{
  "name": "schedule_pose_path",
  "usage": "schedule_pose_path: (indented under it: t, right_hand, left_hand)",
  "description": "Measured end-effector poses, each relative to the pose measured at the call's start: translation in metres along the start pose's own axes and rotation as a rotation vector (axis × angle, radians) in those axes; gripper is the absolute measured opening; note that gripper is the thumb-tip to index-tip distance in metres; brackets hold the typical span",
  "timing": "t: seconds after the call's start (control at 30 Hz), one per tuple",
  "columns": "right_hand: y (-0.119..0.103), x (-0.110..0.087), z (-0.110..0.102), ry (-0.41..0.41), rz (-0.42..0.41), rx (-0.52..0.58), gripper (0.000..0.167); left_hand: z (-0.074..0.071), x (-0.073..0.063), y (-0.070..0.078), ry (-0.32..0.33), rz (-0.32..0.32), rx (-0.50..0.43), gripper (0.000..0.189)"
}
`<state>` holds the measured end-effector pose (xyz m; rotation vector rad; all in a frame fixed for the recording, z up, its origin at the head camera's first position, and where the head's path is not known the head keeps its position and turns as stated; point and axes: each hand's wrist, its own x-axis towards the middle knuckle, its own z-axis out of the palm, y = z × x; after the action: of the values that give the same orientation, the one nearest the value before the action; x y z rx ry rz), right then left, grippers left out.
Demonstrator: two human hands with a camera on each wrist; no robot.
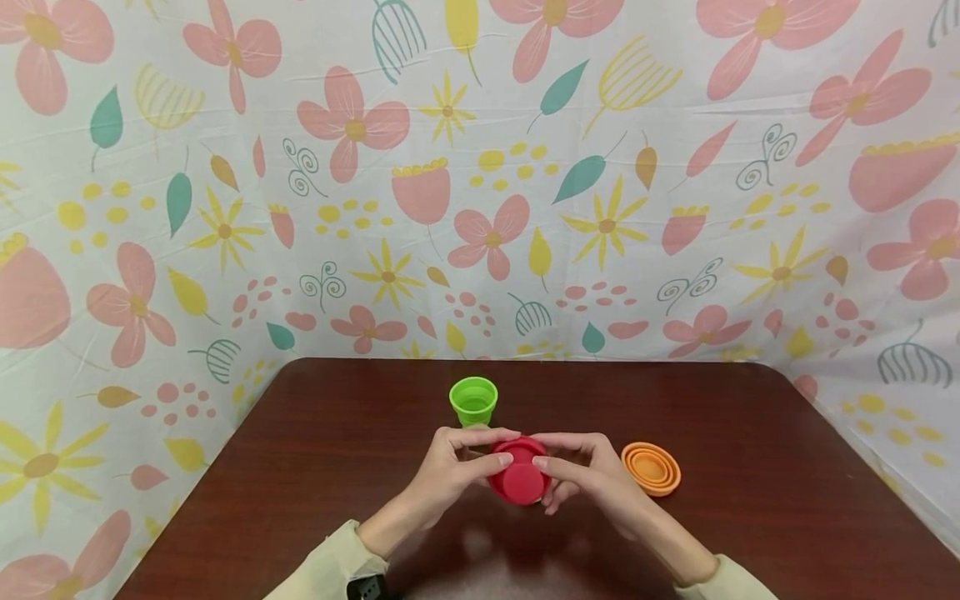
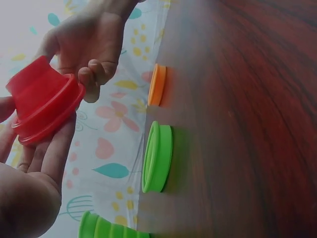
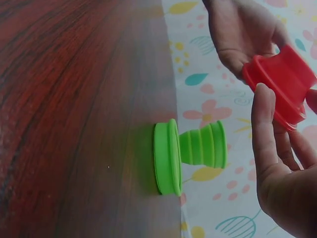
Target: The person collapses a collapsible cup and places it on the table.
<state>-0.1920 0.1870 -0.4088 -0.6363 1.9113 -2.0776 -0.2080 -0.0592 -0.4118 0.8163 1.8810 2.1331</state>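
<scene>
Both hands hold a red collapsible cup (image 1: 521, 482) up above the table, its round base facing the head camera. My left hand (image 1: 448, 460) grips its left side, thumb on the near face and fingers along the upper rim. On the opposite side my right hand (image 1: 600, 477) pinches the cup in the same way, with its lower fingers curled beneath. In the left wrist view the red cup (image 2: 44, 106) is partly extended, a narrower section standing out from its wider rings.
Behind the hands stands an extended green collapsible cup (image 1: 474, 397). A flattened green piece (image 2: 159, 157) sits on the table, hidden by the hands in the head view. A flattened orange cup (image 1: 651, 469) lies right of the right hand. A flowered cloth (image 1: 487, 208) hangs behind the table.
</scene>
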Motion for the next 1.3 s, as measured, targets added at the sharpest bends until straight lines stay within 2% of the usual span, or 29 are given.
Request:
schedule_pose_path:
  t: [0.23,0.4,0.63,0.8,0.93,1.1,1.3]
  right_hand:
    - [-0.0021,0.0004,0.002,0.008,-0.029,-0.028,0.035]
    - [-0.0038,0.0006,0.0035,0.018,-0.018,-0.044,0.034]
    - [-0.0024,0.0018,0.0057,0.02,-0.067,-0.069,0.033]
    - [-0.0021,0.001,0.0051,0.029,-0.047,-0.062,0.035]
    - [-0.0004,-0.0007,0.0029,-0.011,-0.047,0.0,0.039]
    - [0.0004,-0.0014,0.0,-0.058,-0.082,0.059,0.041]
    - [0.0025,0.0008,0.0001,-0.02,-0.095,0.021,0.041]
  left_hand:
    - [-0.0004,0.0003,-0.0007,-0.01,0.013,-0.005,0.034]
    - [0.0,0.0006,-0.0025,-0.015,0.023,-0.005,0.034]
    - [0.0017,0.0013,-0.0055,0.001,0.061,0.054,0.034]
    - [0.003,0.0012,-0.0056,0.036,0.032,0.036,0.033]
    - [0.0033,0.0009,-0.0055,0.059,0.008,0.016,0.033]
    - [0.0042,0.0013,-0.0046,0.059,0.021,0.013,0.032]
    - [0.0059,0.0018,-0.005,0.063,0.021,-0.001,0.031]
